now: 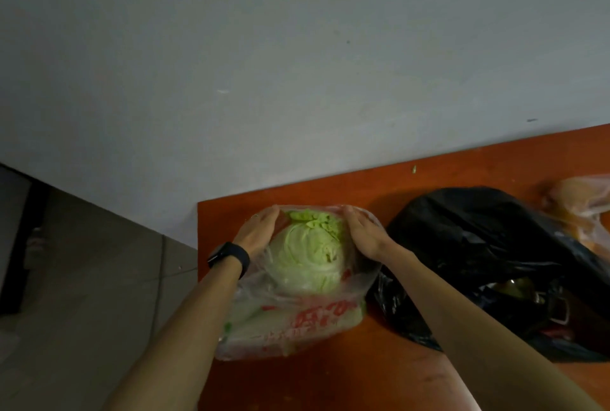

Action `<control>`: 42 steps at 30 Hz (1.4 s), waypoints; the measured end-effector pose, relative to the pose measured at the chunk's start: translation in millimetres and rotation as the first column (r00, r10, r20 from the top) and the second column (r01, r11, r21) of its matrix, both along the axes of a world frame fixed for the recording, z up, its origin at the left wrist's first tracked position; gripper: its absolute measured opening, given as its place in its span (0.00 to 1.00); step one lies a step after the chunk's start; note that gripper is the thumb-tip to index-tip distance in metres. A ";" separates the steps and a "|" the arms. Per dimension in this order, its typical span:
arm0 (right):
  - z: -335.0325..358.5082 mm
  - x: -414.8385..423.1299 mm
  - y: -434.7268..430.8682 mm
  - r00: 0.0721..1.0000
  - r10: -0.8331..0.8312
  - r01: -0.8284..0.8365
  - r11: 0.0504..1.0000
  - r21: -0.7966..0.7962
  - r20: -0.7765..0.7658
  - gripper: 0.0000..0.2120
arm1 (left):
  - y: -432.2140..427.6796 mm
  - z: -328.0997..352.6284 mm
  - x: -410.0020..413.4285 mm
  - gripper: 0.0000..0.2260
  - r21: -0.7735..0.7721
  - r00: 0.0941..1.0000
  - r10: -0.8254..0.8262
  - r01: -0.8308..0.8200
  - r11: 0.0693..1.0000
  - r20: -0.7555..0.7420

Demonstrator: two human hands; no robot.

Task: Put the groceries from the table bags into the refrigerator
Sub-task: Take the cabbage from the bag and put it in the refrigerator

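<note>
A pale green cabbage (308, 255) lies in a clear plastic bag (297, 321) with red print, near the left end of the orange table (379, 384). My left hand (257, 234), a black watch on its wrist, lies against the cabbage's left side with fingers straight. My right hand (363, 232) lies against the right side, fingers extended over the bag's film. Both hands flank the cabbage at the bag's mouth. More pale vegetables show through the bag's lower part.
A black plastic bag (488, 258) with dark items inside sits to the right of the clear one. A translucent orange-tinted bag (584, 202) lies at the far right. A grey wall stands behind the table; a tiled floor (82, 295) is to the left.
</note>
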State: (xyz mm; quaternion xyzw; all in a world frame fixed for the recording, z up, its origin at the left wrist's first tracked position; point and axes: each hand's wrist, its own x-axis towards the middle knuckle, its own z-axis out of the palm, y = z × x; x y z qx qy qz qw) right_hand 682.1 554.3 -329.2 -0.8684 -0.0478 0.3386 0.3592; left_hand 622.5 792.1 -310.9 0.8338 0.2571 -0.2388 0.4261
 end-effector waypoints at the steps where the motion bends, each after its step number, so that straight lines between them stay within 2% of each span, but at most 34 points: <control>1: -6.6 -0.8 -1.8 0.999 -0.022 0.022 1.000 0.008 -0.043 0.36 | -1.1 -3.8 -0.2 0.28 -0.020 1.000 0.024 -0.024 1.000 -0.017; 3: -18.5 -7.1 -7.9 0.991 -0.033 0.033 0.999 -0.001 -0.128 0.34 | -5.7 -10.3 -8.6 0.28 -0.016 0.999 0.001 -0.001 1.000 -0.033; 7: -30.5 -27.8 -21.3 0.992 -0.080 0.081 0.997 0.012 -0.093 0.35 | -6.3 -12.8 -43.9 0.30 -0.012 1.000 0.020 -0.020 1.000 0.009; 11: -12.2 -53.0 -31.5 0.974 0.003 -0.020 0.997 0.073 0.226 0.23 | 8.1 -6.8 -77.8 0.30 0.013 0.992 -0.091 0.090 0.996 0.082; 12: -6.8 -61.6 -34.9 0.965 0.040 -0.061 0.996 0.072 0.258 0.27 | 9.4 -4.2 -82.7 0.32 0.003 0.983 -0.153 0.153 0.988 0.102; 14: -3.0 -81.5 -41.4 0.963 0.147 -0.160 0.986 0.040 0.225 0.42 | 6.3 0.4 -88.3 0.34 -0.009 0.958 -0.252 0.255 0.967 0.135; 16: -5.6 -101.1 -45.8 0.944 0.275 -0.264 0.961 -0.083 0.180 0.56 | 3.1 -2.0 -92.9 0.46 0.088 0.925 -0.341 0.331 0.940 0.166; 17: -9.4 -108.3 -48.4 0.925 0.337 -0.310 0.936 -0.164 0.174 0.60 | 2.9 -4.0 -94.6 0.52 0.167 0.910 -0.390 0.366 0.915 0.143; 19: -13.7 -117.9 -52.5 0.874 0.451 -0.381 0.868 -0.319 0.183 0.63 | 5.4 -12.9 -98.7 0.61 0.304 0.870 -0.492 0.461 0.834 0.030; 21: -18.5 -120.6 -53.1 0.825 0.534 -0.410 0.789 -0.456 0.182 0.67 | 4.4 -19.8 -100.4 0.63 0.353 0.845 -0.529 0.520 0.778 -0.079; 22: -18.3 -120.2 -50.9 0.818 0.554 -0.420 0.758 -0.499 0.153 0.69 | 1.2 -19.8 -99.6 0.64 0.329 0.856 -0.511 0.505 0.798 -0.075; 23: -17.8 -118.7 -47.2 0.820 0.559 -0.425 0.738 -0.525 0.121 0.71 | -1.7 -18.7 -97.6 0.64 0.248 0.892 -0.450 0.443 0.861 -0.033; 25: -14.2 -112.6 -39.5 0.837 0.543 -0.441 0.742 -0.505 0.067 0.70 | -4.1 -12.3 -89.0 0.61 -0.042 0.970 -0.241 0.243 0.969 0.045; 26: -7.9 -107.9 -36.5 0.849 0.527 -0.456 0.766 -0.452 0.037 0.67 | -3.1 -9.6 -83.6 0.57 -0.174 0.988 -0.147 0.152 0.973 0.043; 27: -0.6 -102.7 -35.5 0.875 0.485 -0.444 0.814 -0.375 0.017 0.63 | -2.3 -4.6 -77.9 0.52 -0.233 0.996 -0.078 0.083 0.969 0.033; 29: 19.3 -92.8 -36.3 0.942 0.329 -0.309 0.927 -0.211 0.067 0.47 | -0.4 6.1 -65.1 0.39 -0.143 0.996 0.032 -0.020 0.989 0.078; 31: 45.6 -84.6 -28.8 0.954 0.137 -0.111 0.987 -0.113 0.265 0.27 | -0.3 18.2 -50.7 0.25 -0.078 0.977 0.128 -0.116 0.990 0.171; 33: 62.7 -74.9 -9.5 0.904 -0.038 0.058 0.998 -0.033 0.426 0.21 | -3.2 23.1 -38.6 0.17 -0.043 0.982 0.117 -0.112 0.993 0.151; 35: 68.6 -57.6 17.7 0.914 -0.088 0.102 0.995 -0.016 0.396 0.29 | -5.9 21.3 -32.2 0.14 0.121 0.997 -0.034 0.026 0.992 0.064; 37: 66.0 -38.5 44.6 0.959 0.031 0.004 0.993 -0.122 0.281 0.41 | -7.8 17.3 -31.7 0.13 0.256 0.992 -0.125 0.129 0.958 -0.032; 40: 54.1 -19.5 71.7 0.977 0.205 -0.181 0.947 -0.266 0.065 0.54 | -9.5 11.0 -38.2 0.14 0.280 0.984 -0.141 0.168 0.945 -0.113; 42: 48.4 -15.5 76.1 0.944 0.326 -0.325 0.895 -0.307 -0.047 0.59 | -7.9 9.4 -43.6 0.15 0.255 0.978 -0.153 0.186 0.949 -0.143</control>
